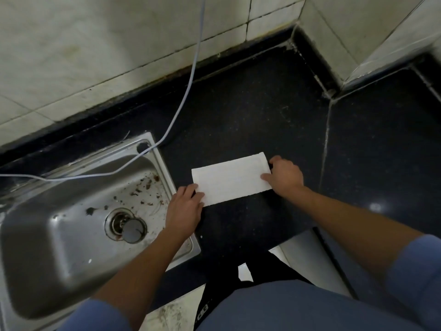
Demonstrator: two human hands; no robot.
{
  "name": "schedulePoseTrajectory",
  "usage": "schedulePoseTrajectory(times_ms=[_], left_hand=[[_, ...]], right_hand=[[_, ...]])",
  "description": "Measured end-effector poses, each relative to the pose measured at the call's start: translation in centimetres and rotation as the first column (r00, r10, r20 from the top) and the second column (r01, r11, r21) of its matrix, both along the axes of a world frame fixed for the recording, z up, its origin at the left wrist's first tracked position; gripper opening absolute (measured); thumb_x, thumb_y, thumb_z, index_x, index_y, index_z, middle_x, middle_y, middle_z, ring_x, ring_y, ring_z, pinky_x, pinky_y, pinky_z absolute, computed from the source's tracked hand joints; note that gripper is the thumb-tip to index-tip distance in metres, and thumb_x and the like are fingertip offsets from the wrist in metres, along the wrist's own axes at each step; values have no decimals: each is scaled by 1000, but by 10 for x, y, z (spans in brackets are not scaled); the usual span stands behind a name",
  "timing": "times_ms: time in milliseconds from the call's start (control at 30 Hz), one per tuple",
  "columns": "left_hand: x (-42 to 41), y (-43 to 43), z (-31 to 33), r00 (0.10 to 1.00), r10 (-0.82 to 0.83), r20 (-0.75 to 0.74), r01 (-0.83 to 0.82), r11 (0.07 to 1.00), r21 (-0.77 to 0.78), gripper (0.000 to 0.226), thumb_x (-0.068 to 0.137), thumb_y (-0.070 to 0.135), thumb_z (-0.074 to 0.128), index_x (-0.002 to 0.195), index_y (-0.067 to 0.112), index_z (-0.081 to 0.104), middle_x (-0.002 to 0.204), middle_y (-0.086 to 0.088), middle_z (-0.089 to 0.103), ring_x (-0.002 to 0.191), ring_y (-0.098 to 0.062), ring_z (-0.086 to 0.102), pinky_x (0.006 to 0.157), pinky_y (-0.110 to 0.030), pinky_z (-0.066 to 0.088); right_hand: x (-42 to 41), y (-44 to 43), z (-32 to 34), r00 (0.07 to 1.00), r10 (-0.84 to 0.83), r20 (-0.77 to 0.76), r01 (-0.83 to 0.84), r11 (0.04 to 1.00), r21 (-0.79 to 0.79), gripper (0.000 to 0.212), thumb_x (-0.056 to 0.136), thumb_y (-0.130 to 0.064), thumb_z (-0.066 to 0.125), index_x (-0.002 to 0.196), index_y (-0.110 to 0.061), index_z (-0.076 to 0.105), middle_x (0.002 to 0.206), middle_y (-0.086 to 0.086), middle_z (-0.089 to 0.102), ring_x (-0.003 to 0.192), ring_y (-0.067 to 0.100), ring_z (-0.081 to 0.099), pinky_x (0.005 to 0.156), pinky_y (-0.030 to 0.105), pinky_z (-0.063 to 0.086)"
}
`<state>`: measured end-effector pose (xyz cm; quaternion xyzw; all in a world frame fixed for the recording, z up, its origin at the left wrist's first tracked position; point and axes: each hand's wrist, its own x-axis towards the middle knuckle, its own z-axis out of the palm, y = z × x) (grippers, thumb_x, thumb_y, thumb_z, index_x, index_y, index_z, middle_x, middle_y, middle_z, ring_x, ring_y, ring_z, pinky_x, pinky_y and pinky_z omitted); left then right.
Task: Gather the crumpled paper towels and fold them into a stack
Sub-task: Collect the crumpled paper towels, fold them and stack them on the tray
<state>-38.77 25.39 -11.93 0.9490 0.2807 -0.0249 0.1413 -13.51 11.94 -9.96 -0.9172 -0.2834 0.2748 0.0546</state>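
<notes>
A white paper towel lies flat as a folded rectangle on the black countertop, just right of the sink. My left hand rests on its near-left corner, fingers pressing the edge down. At the towel's right end, my right hand pinches the short edge between thumb and fingers. No crumpled towels show anywhere else in view.
A steel sink with brown debris and a drain plug sits at left. A pale blue cable hangs down the tiled wall and crosses the sink. The counter turns a corner at the right, and its front edge is near my body.
</notes>
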Motion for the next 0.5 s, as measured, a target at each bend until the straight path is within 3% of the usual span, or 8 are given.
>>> schedulePoseTrajectory(times_ms=[133, 233, 300, 333, 400, 500], left_hand=[[-1, 3, 2, 999, 33, 14, -33, 998, -47, 22, 76, 13, 74, 98, 10, 72, 114, -7, 63, 100, -29, 57, 75, -42, 54], [-11, 5, 6, 987, 145, 66, -138, 986, -89, 20, 78, 11, 71, 98, 10, 70, 110, -7, 61, 99, -27, 55, 78, -40, 52], [-23, 8, 8, 968, 230, 98, -218, 969, -117, 21, 79, 9, 70, 99, 9, 69, 108, -8, 60, 98, -28, 55, 78, -41, 52], [-30, 10, 9, 958, 264, 107, -250, 960, -128, 21, 78, 7, 70, 99, 8, 68, 106, -9, 60, 97, -28, 55, 77, -42, 52], [-45, 14, 12, 942, 320, 104, -306, 943, -131, 22, 80, 7, 69, 101, 7, 68, 106, -10, 60, 97, -28, 54, 77, -43, 52], [-63, 19, 19, 922, 379, 80, -367, 920, -139, 22, 83, 9, 65, 104, 7, 66, 107, -9, 58, 99, -27, 53, 77, -41, 51]], right_hand=[[5, 13, 7, 950, -236, -203, 242, 970, 9, 28, 81, -18, 71, 104, -3, 65, 104, 13, 67, 94, 29, 64, 77, 36, 53], [9, 22, 24, 740, -459, -491, 558, 827, 68, 21, 78, -10, 73, 95, 0, 65, 95, 14, 66, 81, 26, 64, 67, 35, 54], [2, 34, 39, 625, -459, -631, 642, 763, 81, 16, 79, -5, 72, 91, -2, 63, 88, 11, 64, 74, 19, 61, 59, 30, 51], [-6, 41, 45, 610, -427, -667, 638, 764, 95, 14, 79, -4, 72, 88, -4, 63, 86, 9, 64, 74, 18, 61, 58, 29, 51], [-27, 59, 47, 648, -353, -675, 576, 807, 130, 14, 78, -4, 74, 83, -10, 62, 89, 7, 64, 78, 18, 63, 57, 29, 53], [-69, 85, 33, 804, -223, -552, 362, 919, 155, 19, 76, -10, 76, 87, -14, 62, 92, 3, 62, 81, 19, 64, 64, 34, 58]])
